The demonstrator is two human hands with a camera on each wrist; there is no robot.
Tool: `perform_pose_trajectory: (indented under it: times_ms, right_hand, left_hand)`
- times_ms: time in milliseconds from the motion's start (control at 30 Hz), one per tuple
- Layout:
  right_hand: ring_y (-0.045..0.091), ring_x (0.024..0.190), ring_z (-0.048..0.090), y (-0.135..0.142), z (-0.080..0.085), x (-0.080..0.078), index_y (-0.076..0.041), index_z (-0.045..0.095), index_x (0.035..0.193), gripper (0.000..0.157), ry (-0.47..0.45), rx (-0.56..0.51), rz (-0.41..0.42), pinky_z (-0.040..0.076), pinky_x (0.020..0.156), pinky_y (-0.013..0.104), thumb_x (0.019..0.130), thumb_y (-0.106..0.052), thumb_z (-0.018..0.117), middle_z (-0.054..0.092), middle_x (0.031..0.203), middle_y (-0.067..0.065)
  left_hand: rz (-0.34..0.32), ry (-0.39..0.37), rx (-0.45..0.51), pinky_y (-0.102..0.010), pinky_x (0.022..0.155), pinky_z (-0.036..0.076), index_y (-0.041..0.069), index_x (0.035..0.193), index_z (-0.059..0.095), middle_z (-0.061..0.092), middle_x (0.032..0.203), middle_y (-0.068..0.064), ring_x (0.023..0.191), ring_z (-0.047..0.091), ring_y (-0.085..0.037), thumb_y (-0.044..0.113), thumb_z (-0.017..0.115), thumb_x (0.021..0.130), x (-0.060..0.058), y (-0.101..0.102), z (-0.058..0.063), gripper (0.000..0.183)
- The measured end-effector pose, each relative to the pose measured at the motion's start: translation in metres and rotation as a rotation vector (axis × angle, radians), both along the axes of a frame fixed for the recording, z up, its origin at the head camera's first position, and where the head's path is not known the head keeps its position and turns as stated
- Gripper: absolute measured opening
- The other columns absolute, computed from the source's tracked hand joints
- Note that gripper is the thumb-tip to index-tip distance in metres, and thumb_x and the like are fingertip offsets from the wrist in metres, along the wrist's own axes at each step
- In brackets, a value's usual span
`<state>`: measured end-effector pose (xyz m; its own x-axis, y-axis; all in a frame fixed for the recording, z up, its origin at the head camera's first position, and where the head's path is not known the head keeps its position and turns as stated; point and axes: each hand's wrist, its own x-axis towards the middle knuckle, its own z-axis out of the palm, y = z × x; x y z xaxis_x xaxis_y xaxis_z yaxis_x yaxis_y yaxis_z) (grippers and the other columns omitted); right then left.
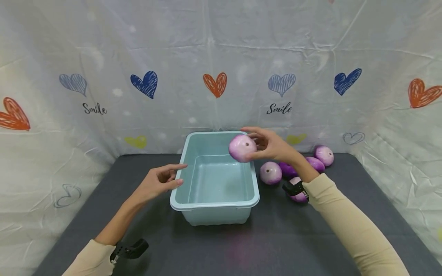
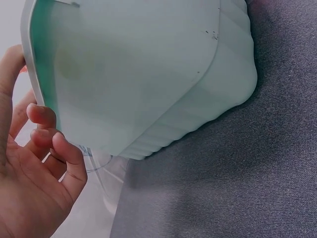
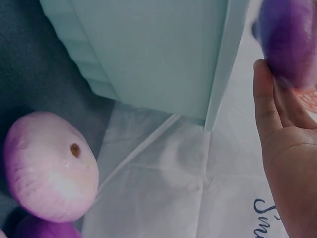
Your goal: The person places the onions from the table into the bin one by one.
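My right hand [image 1: 271, 147] pinches a purple-and-white onion [image 1: 241, 148] between thumb and fingers. It holds the onion above the right rim of a pale blue-green plastic basin [image 1: 221, 205]. In the right wrist view the same onion [image 3: 292, 42] shows its purple side, past the basin wall [image 3: 153, 54]. At the basin's left rim is my left hand [image 1: 160, 182], its index finger and thumb reaching over the edge and holding nothing. The left wrist view has the left hand [image 2: 44, 173] close against the rim, other fingers loosely bent. No onion shows inside the basin.
Several more onions lie on the dark tabletop [image 1: 214, 249] right of the basin, the nearest onion [image 1: 271, 173] close to its wall. Another onion [image 1: 298, 189] is partly hidden by the right wrist strap. Behind stands a white curtain [image 1: 241, 57] with printed hearts.
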<state>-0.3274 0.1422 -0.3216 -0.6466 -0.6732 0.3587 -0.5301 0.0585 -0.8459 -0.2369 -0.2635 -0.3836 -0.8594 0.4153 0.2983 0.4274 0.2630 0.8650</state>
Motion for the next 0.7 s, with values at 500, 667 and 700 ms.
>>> perform_pose_trajectory:
  times_ms: [500,667,700]
  right_hand:
    - [0.047,0.118,0.058,0.058,-0.007,0.009,-0.003,0.052,0.147,0.059,0.025,-0.064,-0.123,0.051,0.094,0.041,0.092,0.003,0.074,0.06,0.133,0.021]
    - [0.042,0.119,0.058,0.091,-0.016,0.012,-0.004,0.051,0.148,0.055,0.022,-0.044,-0.189,0.052,0.092,0.039,0.096,0.001,0.07,0.059,0.134,0.022]
    - [0.04,0.12,0.058,0.097,-0.018,0.013,-0.004,0.051,0.148,0.055,0.015,-0.038,-0.205,0.052,0.091,0.038,0.096,0.0,0.069,0.058,0.135,0.022]
  left_hand:
    - [0.011,0.023,-0.019,-0.033,0.056,0.039,-0.001,0.141,0.058,0.045,0.075,-0.008,0.06,0.039,-0.013,0.004,0.068,0.098,-0.002,0.0,-0.003,0.044]
    - [0.01,0.017,-0.012,-0.034,0.057,0.04,0.001,0.142,0.059,0.046,0.076,-0.01,0.06,0.04,-0.014,0.004,0.067,0.099,-0.002,-0.001,-0.004,0.044]
    - [0.009,0.017,-0.011,-0.034,0.057,0.04,0.001,0.142,0.059,0.046,0.076,-0.011,0.06,0.041,-0.014,0.004,0.067,0.099,-0.002,-0.001,-0.004,0.044]
